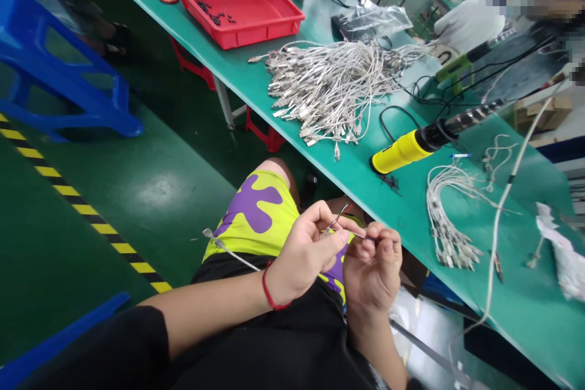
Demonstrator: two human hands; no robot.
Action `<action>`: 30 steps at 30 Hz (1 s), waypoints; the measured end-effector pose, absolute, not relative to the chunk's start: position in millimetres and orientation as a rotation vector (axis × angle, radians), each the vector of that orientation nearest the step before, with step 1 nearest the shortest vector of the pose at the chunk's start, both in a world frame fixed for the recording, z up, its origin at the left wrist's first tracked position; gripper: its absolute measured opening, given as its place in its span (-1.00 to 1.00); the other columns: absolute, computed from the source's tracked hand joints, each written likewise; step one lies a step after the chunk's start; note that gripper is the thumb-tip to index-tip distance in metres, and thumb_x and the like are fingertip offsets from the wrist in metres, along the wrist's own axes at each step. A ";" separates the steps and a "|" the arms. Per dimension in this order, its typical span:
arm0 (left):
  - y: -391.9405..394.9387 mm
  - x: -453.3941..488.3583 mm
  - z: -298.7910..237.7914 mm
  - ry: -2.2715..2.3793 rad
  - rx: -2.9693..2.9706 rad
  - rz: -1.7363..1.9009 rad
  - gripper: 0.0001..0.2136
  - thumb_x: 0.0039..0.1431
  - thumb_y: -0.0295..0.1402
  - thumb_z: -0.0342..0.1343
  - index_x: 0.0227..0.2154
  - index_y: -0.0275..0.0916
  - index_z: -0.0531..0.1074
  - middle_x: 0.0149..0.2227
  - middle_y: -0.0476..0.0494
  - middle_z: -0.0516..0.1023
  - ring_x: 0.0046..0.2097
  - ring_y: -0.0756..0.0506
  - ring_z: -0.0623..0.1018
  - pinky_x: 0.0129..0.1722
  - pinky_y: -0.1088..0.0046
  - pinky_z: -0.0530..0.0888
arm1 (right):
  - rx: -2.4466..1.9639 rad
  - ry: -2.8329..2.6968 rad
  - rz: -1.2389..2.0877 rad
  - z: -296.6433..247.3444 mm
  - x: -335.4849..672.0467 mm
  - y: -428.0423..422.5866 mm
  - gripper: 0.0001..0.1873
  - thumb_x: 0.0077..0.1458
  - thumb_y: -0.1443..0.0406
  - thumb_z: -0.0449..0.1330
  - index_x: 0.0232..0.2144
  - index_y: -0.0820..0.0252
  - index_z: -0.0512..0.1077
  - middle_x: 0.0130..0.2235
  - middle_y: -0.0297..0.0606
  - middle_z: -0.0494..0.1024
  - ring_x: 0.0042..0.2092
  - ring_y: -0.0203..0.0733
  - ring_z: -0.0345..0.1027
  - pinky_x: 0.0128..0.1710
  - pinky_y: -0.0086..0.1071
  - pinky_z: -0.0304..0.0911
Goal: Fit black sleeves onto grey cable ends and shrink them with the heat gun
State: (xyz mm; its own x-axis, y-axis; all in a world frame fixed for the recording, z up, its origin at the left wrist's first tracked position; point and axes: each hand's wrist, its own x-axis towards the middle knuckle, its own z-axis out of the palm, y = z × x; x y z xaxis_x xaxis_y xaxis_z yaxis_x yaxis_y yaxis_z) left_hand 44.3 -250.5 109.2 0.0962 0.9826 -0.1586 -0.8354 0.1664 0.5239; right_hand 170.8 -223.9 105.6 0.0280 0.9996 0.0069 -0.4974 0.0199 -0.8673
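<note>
Black sleeve (86, 347) is covering my upper left arm, and my printed yellow-and-purple shorts (256, 213) are showing under my hands. My left hand (304, 253), with a red cord (269, 287) around its wrist, is pinching a white cable (233, 256), its metal terminal (208, 233) pointing away toward the floor. My right hand (372, 271) is closed narrow, its fingertips (386, 241) gripping the cable's thin stripped end (340, 219). Both hands are working close together below the edge of the green worktop (365, 186).

A yellow soldering iron (402, 152) and a small cable bundle (450, 219) are lying just beyond that edge, with a large cable heap (329, 88) and a red tray (235, 9) farther along. A blue stool (68, 73) is standing on the green floor (155, 195) to my left, near yellow-and-black tape (86, 213).
</note>
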 end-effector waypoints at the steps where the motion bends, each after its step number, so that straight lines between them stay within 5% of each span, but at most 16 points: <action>1: -250.6 44.4 108.9 0.536 0.335 1.386 -0.71 0.32 -0.42 0.21 -0.35 -0.17 0.15 -0.19 -0.03 0.57 -0.62 0.22 0.12 -0.66 0.62 0.04 | -0.831 -0.810 1.384 105.5 170.9 -224.1 -0.89 0.10 0.25 0.45 -0.33 0.07 0.59 -0.32 -0.39 0.48 -0.47 -0.49 0.28 -0.48 -0.64 0.32; 30: -247.5 48.1 108.6 0.566 0.314 1.399 -0.67 0.27 -0.33 0.28 -0.36 -0.15 0.14 -0.29 0.01 0.63 -0.68 0.21 0.12 -0.69 0.64 0.06 | -0.895 -0.786 1.293 100.0 166.9 -221.2 -0.81 0.06 0.26 0.47 -0.45 0.12 0.52 -0.28 -0.41 0.47 -0.50 -0.51 0.21 -0.50 -0.61 0.28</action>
State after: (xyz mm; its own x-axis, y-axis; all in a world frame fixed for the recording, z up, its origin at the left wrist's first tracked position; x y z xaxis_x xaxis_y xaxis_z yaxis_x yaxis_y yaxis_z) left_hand 48.1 -247.5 108.6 0.0701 0.9798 -0.1874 -0.8344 0.1605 0.5273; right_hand 166.9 -221.2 100.0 0.1218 0.9925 -0.0050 -0.4524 0.0511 -0.8904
